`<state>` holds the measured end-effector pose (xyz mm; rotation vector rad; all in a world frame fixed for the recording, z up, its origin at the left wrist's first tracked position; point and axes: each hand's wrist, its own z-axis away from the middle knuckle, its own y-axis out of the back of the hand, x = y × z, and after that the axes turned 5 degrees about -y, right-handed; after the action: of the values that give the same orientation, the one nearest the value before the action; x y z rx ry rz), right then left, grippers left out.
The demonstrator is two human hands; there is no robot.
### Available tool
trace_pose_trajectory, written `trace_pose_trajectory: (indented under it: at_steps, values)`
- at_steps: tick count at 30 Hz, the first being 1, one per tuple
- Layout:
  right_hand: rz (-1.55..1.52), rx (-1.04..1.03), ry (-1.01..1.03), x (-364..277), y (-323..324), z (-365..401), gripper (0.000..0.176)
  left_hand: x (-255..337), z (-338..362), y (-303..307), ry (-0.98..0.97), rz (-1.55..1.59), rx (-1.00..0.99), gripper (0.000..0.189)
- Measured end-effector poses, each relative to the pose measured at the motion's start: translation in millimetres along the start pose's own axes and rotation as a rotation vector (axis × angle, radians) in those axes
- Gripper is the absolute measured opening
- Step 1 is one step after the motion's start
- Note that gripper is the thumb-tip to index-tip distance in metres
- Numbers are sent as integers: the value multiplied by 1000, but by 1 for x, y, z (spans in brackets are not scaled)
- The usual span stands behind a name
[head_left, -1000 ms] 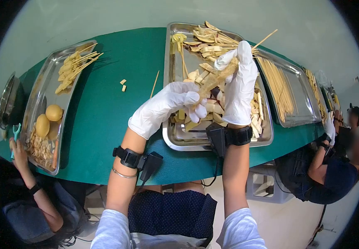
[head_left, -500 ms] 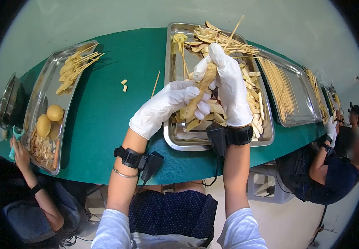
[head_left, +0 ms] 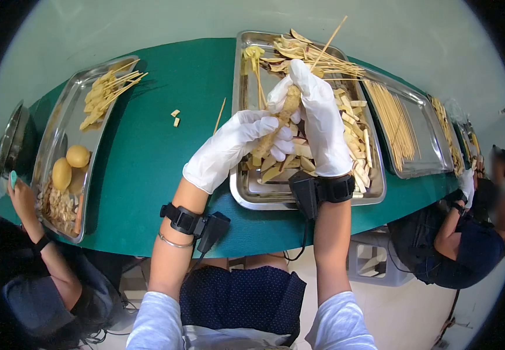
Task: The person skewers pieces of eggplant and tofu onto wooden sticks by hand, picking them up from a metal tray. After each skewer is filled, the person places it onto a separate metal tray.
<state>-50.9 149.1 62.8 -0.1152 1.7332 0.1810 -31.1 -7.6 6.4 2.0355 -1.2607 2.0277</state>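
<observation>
A long, tan, rough-surfaced piece of food [head_left: 289, 105] is held slantwise over the large steel tray [head_left: 236, 186]. My left hand [head_left: 229, 149], in a white glove, is closed around its lower part. My right hand [head_left: 322, 125], also gloved, grips the upper end. A thin bamboo skewer [head_left: 329, 42] rises behind the right fingertips; whether they touch it is hidden. Below the hands lie cut pale pieces [head_left: 275, 170], and pale sticks [head_left: 360, 154] are heaped at the tray's right. Skewered slices [head_left: 296, 49] rest along its back.
To the right, bare skewers [head_left: 392, 119] lie in another tray. The left tray [head_left: 83, 157] holds skewered pieces [head_left: 103, 96], two peeled potatoes [head_left: 63, 174] and peelings [head_left: 57, 204]. A co-worker's hand [head_left: 22, 198] holds a turquoise-handled tool at far left. Another gloved co-worker's hand [head_left: 467, 184] is at right.
My hands shift slightly with the tan piece, its top end moving a little left. At far left, the co-worker's hand has moved up and left with the turquoise tool.
</observation>
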Motion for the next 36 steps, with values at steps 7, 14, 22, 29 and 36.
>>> trace_pose_trajectory:
  at_steps: [7, 14, 22, 29, 36]
  values:
    - [31, 44, 1, -3, -1, 1, 48, 0, -1, -1, -30, 3, 4, 43]
    - [-115, 243, 42, 3, 5, -2, 58, -12, -13, 4, -117, 271, 7, 59]
    - [44, 294, 136, 11, 9, -9, 40, 2, -1, 2, -47, 40, 27, 36]
    - [-199, 585, 328, 11, 21, -10, 33, 9, 3, -5, 96, -63, 32, 26]
    - [-117, 580, 343, 11, 20, -11, 38, 6, 1, 2, 98, -108, -91, 25]
